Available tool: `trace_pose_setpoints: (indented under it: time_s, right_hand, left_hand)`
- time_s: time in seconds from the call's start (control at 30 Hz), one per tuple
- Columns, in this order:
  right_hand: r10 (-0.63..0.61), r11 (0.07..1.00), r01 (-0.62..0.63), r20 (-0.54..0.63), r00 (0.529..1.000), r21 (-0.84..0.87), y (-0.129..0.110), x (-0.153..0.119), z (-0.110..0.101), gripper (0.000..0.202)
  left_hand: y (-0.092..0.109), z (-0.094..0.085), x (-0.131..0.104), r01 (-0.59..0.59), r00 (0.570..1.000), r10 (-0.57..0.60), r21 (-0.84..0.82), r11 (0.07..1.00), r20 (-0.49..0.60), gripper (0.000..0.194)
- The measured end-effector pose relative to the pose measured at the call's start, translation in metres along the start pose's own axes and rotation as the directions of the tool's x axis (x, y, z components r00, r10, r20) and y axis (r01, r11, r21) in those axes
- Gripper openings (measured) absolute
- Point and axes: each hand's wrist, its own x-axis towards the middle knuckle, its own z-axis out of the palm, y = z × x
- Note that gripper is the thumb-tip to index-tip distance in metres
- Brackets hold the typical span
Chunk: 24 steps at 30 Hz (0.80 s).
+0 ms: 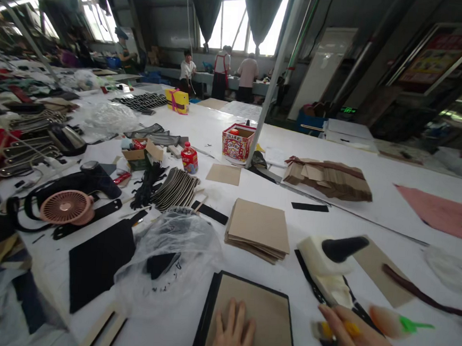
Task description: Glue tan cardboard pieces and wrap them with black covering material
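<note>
My left hand (pixel 232 335) lies flat with its fingers spread on a beige board (pixel 269 325), which rests on a larger black sheet (pixel 202 320) whose edges show around it. At the lower right, my right hand (pixel 356 337) is closed around a brush with a yellow handle (pixel 328 330), partly blurred. Beside that hand is a small bottle with a green nozzle (pixel 409 324), also blurred. Behind the right hand stands a whitish container (pixel 320 260) with a black object (pixel 343 248) on top. A stack of beige boards (pixel 258 226) sits beyond the left hand.
Left of the board are a clear plastic bag (pixel 171 264), a black sheet (pixel 101 264) and a pink fan (pixel 67 207). Farther back are a red bottle (pixel 189 158), a patterned box (pixel 237 144), a pole (pixel 272 85) and brown pieces (pixel 328 179). Several people are in the background.
</note>
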Motion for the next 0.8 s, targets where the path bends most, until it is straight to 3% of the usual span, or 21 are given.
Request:
trace_pose_setpoints:
  time_s: [0.07, 0.2, 0.33, 0.43, 0.53, 0.67, 0.8]
  right_hand:
    - [-0.054, 0.991, 0.043, 0.082, 0.995, 0.129, -0.03, 0.004, 0.018, 0.043]
    - [-0.277, 0.91, 0.208, 0.151, 0.949, 0.359, -0.08, 0.017, 0.064, 0.03]
    - [-0.407, 0.882, 0.325, 0.203, 0.89, 0.342, -0.111, 0.035, 0.094, 0.018]
    - [-0.431, 0.891, 0.361, 0.269, 0.861, 0.273, -0.118, 0.045, 0.098, 0.014]
    - [-0.407, 0.913, 0.37, 0.309, 0.86, 0.173, -0.107, 0.053, 0.089, 0.013]
    - [-0.341, 0.931, 0.366, 0.351, 0.872, -0.005, -0.062, 0.052, 0.056, 0.015]
    - [-0.294, 0.929, 0.345, 0.301, 0.907, -0.131, -0.012, 0.037, 0.015, 0.021]
  left_hand:
    - [0.0, -0.002, -0.001, -0.008, 1.0, 0.008, -0.004, 1.0, -0.003, 0.08]
    - [-0.001, -0.001, 0.001, 0.015, 1.0, -0.015, 0.0, 1.0, 0.009, 0.082]
    - [-0.003, 0.005, 0.004, 0.007, 1.0, -0.007, 0.039, 0.999, -0.008, 0.08]
    - [-0.001, 0.007, 0.004, 0.026, 1.0, -0.025, 0.053, 0.998, -0.011, 0.078]
    - [0.001, 0.003, 0.003, 0.048, 0.999, -0.048, 0.021, 0.999, 0.012, 0.081]
    - [-0.001, 0.005, 0.004, 0.029, 1.0, -0.029, 0.023, 0.999, -0.004, 0.079]
    - [-0.013, 0.021, 0.01, -0.027, 0.985, 0.054, 0.161, 0.987, -0.165, 0.069]
